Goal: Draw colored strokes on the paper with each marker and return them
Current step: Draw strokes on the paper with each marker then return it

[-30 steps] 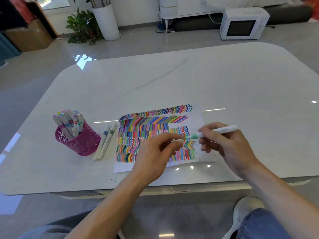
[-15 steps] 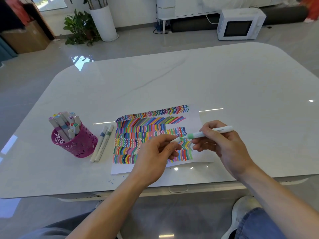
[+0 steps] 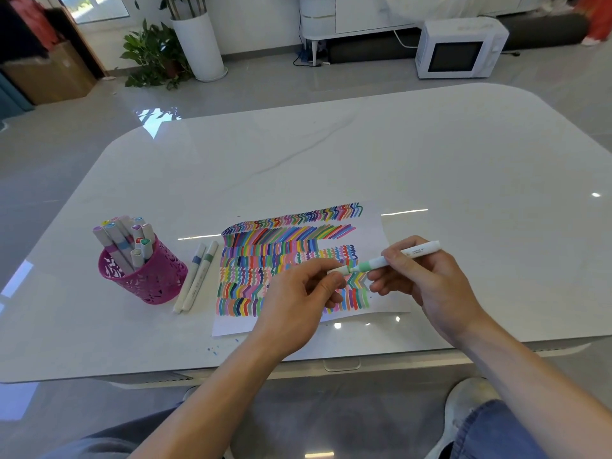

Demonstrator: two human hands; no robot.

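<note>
A white sheet of paper covered in rows of coloured strokes lies on the table in front of me. Above it my right hand grips a white marker with a green band, its body pointing up to the right. My left hand pinches the marker's white cap at the marker's left end; the cap touches the tip end. A pink mesh cup at the left holds several markers upright. Two more markers lie side by side between the cup and the paper.
The white marble table reaches far beyond the paper. Its front edge runs just below my wrists. A white microwave, a potted plant and a tall white vase stand on the floor beyond. My knees and a shoe show below the table.
Both hands stay over the paper's lower right. The marker in my right hand has tilted slightly, and the cap in my left hand has come up against its tip end.
</note>
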